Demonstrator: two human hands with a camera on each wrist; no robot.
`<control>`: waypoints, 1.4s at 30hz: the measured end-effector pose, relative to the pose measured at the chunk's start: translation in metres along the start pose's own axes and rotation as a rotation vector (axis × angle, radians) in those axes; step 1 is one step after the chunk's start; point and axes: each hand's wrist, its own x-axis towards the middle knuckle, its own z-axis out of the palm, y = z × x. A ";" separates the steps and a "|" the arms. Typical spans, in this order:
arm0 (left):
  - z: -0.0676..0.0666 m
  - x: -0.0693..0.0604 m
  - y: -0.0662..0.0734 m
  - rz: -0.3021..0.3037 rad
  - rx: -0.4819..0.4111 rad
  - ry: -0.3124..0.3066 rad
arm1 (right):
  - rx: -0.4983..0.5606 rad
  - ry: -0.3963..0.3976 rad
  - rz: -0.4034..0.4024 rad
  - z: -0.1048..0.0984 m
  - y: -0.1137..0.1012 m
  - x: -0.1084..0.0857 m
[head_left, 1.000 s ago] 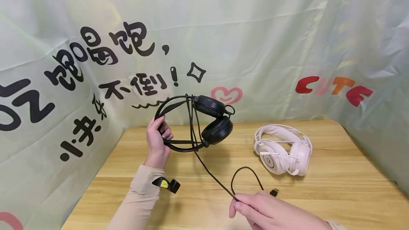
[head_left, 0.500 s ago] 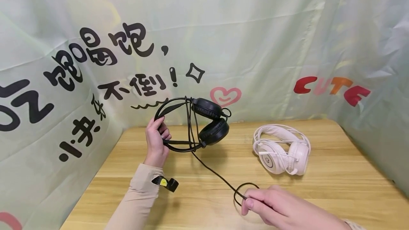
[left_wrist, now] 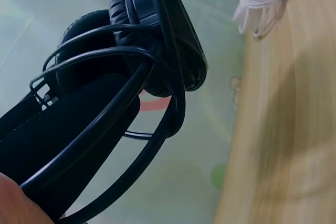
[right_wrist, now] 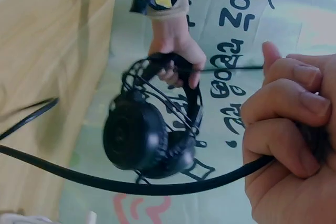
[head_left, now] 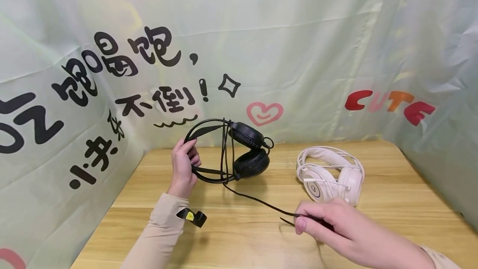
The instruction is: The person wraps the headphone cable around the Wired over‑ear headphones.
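Note:
My left hand grips the headband of a black headset, holding it up over the table with the ear cups toward the right. Several turns of black cable wrap across the band, seen close up in the left wrist view. From the headset a length of cable runs to my right hand, which pinches it at the lower right. In the right wrist view the fingers curl round this cable. Behind the right hand lies a white headset, its own cable wound about it; the hand hides its lower edge.
The wooden table spreads under both hands. A printed cloth backdrop rises behind it and along both sides. On the left wrist sits a strap with a small black camera.
My right hand has moved right and slightly up with the cable. The cable's loose end, with its plug visible earlier, has shifted. The black headset has lowered slightly; the white one stays put.

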 end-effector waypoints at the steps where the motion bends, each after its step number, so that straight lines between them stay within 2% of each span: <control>1: -0.001 0.000 0.000 -0.005 0.003 -0.008 | -0.018 0.013 -0.011 -0.003 -0.002 0.002; 7: -0.002 -0.002 0.002 -0.040 0.029 -0.082 | -0.106 0.058 -0.045 -0.024 -0.009 0.011; 11: -0.002 -0.004 0.005 -0.066 0.086 -0.150 | -0.149 0.078 -0.039 -0.034 -0.012 0.016; 19: -0.001 -0.010 0.013 -0.096 0.153 -0.235 | -0.229 0.149 -0.066 -0.051 -0.016 0.027; 24: -0.002 -0.012 0.018 -0.094 0.207 -0.298 | -0.238 0.147 -0.031 -0.060 -0.019 0.034; 27: -0.003 -0.014 0.019 -0.096 0.238 -0.313 | -0.245 0.151 -0.070 -0.064 -0.020 0.041; 31: -0.005 -0.016 0.019 -0.107 0.252 -0.331 | -0.245 0.164 -0.163 -0.065 -0.019 0.052; 34: -0.005 -0.017 0.020 -0.117 0.265 -0.350 | -0.241 0.154 -0.173 -0.066 -0.020 0.059; 37: -0.005 -0.019 0.021 -0.140 0.280 -0.374 | -0.255 0.142 -0.149 -0.067 -0.020 0.066; 42: -0.004 -0.021 0.021 -0.163 0.307 -0.437 | -0.233 0.173 -0.163 -0.067 -0.012 0.078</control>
